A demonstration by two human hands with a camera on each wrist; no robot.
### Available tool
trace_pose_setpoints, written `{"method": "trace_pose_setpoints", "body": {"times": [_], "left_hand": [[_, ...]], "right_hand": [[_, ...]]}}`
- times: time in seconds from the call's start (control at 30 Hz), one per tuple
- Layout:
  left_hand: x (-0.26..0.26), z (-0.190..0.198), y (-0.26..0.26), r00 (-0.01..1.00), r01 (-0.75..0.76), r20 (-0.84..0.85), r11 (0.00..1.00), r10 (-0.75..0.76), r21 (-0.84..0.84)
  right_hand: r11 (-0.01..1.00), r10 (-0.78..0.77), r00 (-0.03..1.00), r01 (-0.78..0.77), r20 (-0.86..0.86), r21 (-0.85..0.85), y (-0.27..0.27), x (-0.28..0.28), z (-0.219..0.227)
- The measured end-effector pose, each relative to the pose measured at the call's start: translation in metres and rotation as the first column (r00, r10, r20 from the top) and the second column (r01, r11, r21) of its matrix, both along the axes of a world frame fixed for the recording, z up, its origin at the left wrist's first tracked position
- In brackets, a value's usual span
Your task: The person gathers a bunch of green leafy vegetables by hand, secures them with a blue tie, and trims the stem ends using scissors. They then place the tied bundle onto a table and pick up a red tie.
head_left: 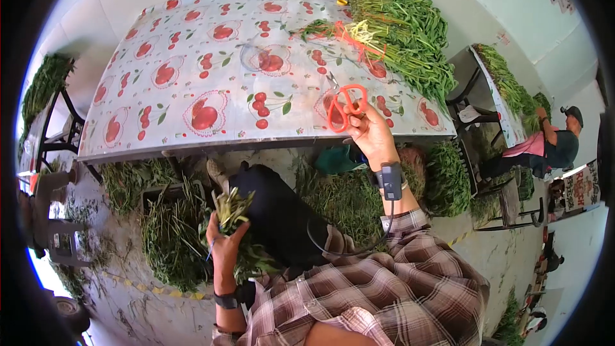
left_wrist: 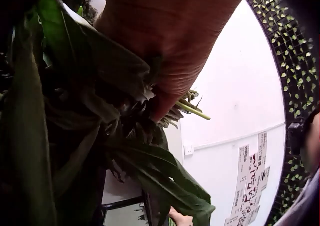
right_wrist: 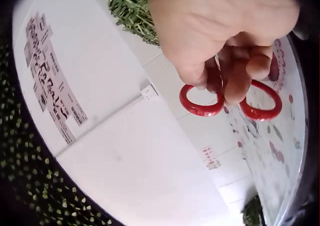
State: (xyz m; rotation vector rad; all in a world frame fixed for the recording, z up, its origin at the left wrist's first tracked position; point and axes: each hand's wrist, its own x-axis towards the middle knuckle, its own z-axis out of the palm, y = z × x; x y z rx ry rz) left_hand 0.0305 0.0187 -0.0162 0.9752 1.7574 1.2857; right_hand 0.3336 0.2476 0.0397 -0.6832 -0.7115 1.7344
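Observation:
My right hand (head_left: 375,134) holds a pair of scissors (head_left: 339,92) with red-orange handles above the table's front edge, blades pointing away from me. In the right wrist view, the fingers curl between the two red handle loops of the scissors (right_wrist: 200,110). Low on the left, beside my dark-trousered leg, my left hand (head_left: 224,247) grips a bunch of leafy green stems (head_left: 230,208). Its pale stem ends point up past the thumb, and the leaves hang below. Long leaves (left_wrist: 145,171) cover much of the left wrist view and hide part of the fingers.
A table (head_left: 192,35) with a fruit-print cloth stands in front. Tied bundles of greens (head_left: 407,25) are piled at its back right. A crate of loose greens (head_left: 170,237) sits on the floor at left. Another person (head_left: 557,144) works at a side table on the right.

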Motion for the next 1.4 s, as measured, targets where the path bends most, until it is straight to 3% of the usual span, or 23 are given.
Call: {"method": "trace_pose_setpoints", "body": {"times": [0.07,0.13,0.2,0.33,0.43,0.5,0.57,0.7,0.77,0.9,1.07,1.13,1.17,1.2,1.27,1.4], "left_hand": [[0.01,-0.004,0.006,0.997,0.068,0.046,0.997,-0.069,0.039],[0.023,-0.003,0.006,0.982,0.059,-0.182,0.996,-0.047,0.06],[0.031,-0.002,0.014,0.951,0.142,-0.279,0.99,-0.131,0.019],[0.047,-0.017,0.024,0.882,0.158,-0.458,0.985,-0.109,0.071],[0.056,-0.023,0.03,0.837,0.175,-0.528,0.985,-0.143,0.01],[0.061,-0.03,0.033,0.825,0.187,-0.54,0.982,-0.166,-0.016],[0.064,-0.033,0.034,0.775,0.222,-0.597,0.974,-0.207,-0.049],[0.066,-0.024,0.037,0.773,0.255,-0.57,0.959,-0.278,-0.122],[0.068,-0.013,0.037,0.634,0.296,-0.747,0.955,-0.202,-0.008],[0.072,-0.005,0.047,0.663,0.32,-0.676,0.938,-0.322,-0.134],[0.066,-0.021,0.058,0.677,0.314,-0.668,0.942,-0.309,-0.118],[0.058,-0.022,0.06,0.787,0.36,-0.508,0.929,-0.35,-0.082],[0.055,-0.023,0.06,0.817,0.356,-0.479,0.934,-0.321,-0.019],[0.052,-0.024,0.06,0.815,0.355,-0.481,0.935,-0.322,-0.024],[0.048,-0.023,0.059,0.903,0.315,-0.292,0.948,-0.314,-0.047],[0.04,-0.02,0.059,0.947,0.279,-0.159,0.96,-0.28,-0.03]], "right_hand": [[0.984,-0.04,0.994,0.023,-0.099,-0.177,-0.013,0.004,0.001],[0.969,-0.018,0.986,-0.023,-0.163,-0.245,-0.022,0.018,-0.01],[0.971,0.036,0.988,-0.069,-0.149,-0.227,-0.035,0.023,-0.012],[0.955,0.121,0.982,-0.154,-0.142,-0.254,-0.058,0.021,-0.013],[0.942,0.164,0.983,-0.181,-0.086,-0.281,-0.066,0.019,-0.019],[0.919,0.279,0.96,-0.276,-0.03,-0.281,-0.068,0.018,-0.019],[0.919,0.289,0.957,-0.279,-0.008,-0.279,-0.071,0.012,-0.015],[0.932,0.299,0.954,-0.283,0.038,-0.228,-0.071,0.007,-0.023],[0.966,0.223,0.955,-0.189,0.198,-0.174,-0.079,-0.007,-0.014],[0.936,0.343,0.861,-0.348,0.374,-0.057,-0.083,-0.001,-0.019],[0.907,0.416,0.795,-0.399,0.441,-0.136,-0.099,0.014,-0.038],[0.838,0.382,0.526,-0.545,0.76,-0.044,-0.112,0.016,-0.048],[0.804,0.456,0.426,-0.574,0.781,-0.156,-0.115,0.015,-0.045],[0.777,0.408,0.325,-0.614,0.853,-0.137,-0.118,0.015,-0.048],[0.749,0.358,0.218,-0.648,0.908,-0.139,-0.126,0.009,-0.049],[0.751,0.221,0.279,-0.66,0.935,0.019,-0.13,0.008,-0.065]]}}
